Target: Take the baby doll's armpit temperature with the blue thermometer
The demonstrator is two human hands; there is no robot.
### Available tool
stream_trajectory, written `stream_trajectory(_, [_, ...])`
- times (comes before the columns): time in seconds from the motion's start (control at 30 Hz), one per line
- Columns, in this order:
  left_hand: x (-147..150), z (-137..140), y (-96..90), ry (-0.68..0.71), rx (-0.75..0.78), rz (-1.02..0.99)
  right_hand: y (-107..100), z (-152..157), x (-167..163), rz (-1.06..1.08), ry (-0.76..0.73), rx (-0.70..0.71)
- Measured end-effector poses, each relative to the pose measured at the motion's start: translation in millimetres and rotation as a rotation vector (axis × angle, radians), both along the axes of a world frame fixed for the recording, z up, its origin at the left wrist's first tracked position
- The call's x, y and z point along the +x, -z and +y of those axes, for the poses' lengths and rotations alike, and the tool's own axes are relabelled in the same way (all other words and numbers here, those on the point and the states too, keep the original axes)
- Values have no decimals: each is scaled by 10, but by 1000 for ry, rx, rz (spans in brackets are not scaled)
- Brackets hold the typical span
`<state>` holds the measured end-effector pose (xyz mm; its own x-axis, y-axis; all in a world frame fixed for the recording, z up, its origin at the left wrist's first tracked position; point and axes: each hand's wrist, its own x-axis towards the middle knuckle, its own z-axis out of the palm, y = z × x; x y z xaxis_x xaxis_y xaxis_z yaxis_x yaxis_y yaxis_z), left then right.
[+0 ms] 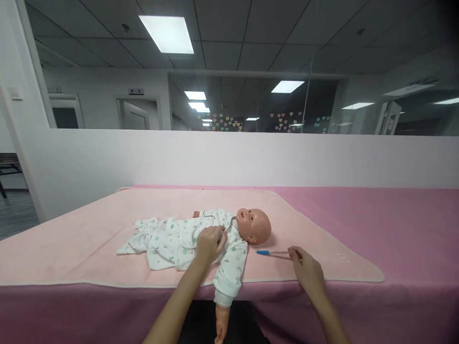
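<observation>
white doll clothes (pixel 163 241) with small green print, peach mat (pixel 89 239), deeper pink cloth (pixel 387 229), blue-ended stick (pixel 266 252), white wall (pixel 251 160)

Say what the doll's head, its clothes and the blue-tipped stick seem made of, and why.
Doll's head: probably vinyl or hard plastic, smooth with a faint sheen.
Clothes: apparently soft cloth, matte, judging by folds and wrinkles.
Blue-tipped stick: tip perhaps smooth plastic, from its solid, even colour; rest too thin to tell.

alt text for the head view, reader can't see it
A baby doll in patterned white clothes lies on a pale pink mat, a person's left hand on its front. The right hand holds a thin blue-ended stick near the doll's head.
</observation>
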<state>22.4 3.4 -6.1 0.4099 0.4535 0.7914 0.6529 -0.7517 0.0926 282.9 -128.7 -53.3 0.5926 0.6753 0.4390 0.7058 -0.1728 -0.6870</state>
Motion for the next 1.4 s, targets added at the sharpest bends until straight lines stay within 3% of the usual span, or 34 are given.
stream_trajectory(0.07, [-2,5,12,-47,-38,-25,-12,26,-26,-137,105,-12])
stream_trajectory(0.13, [7,6,9,-133,-103,-17,-119,96,-230,-195,161,90])
stream_trajectory(0.2, [25,9,-23,-210,-193,29,-281,244,-563,-200,57,200])
stream_trajectory(0.3, [50,52,-144,-239,-347,69,-515,608,-1115,-329,-283,146])
stream_trajectory(0.37, [57,124,-253,-217,-459,66,-606,881,-1393,-396,-258,50])
stream_trajectory(0.47, [59,282,-383,-194,-623,61,-610,1194,-1587,-434,-167,-31])
stream_trajectory(0.57, [66,409,-392,-209,-713,8,-498,1319,-1587,-424,-151,75])
stream_trajectory(0.67, [69,398,-290,-174,-633,-101,-382,1324,-1538,-349,-170,305])
stream_trajectory(0.8, [56,223,-135,-32,-298,-123,-334,1301,-1511,-240,-246,526])
stream_trajectory(0.97, [66,88,-49,-110,2,-88,-363,1266,-1507,-142,-353,665])
stream_trajectory(1.2, [88,85,-43,-100,12,-128,-381,1242,-1485,-50,-347,757])
stream_trajectory(1.4, [86,72,-53,-124,23,-127,-350,1279,-1467,-72,-340,724])
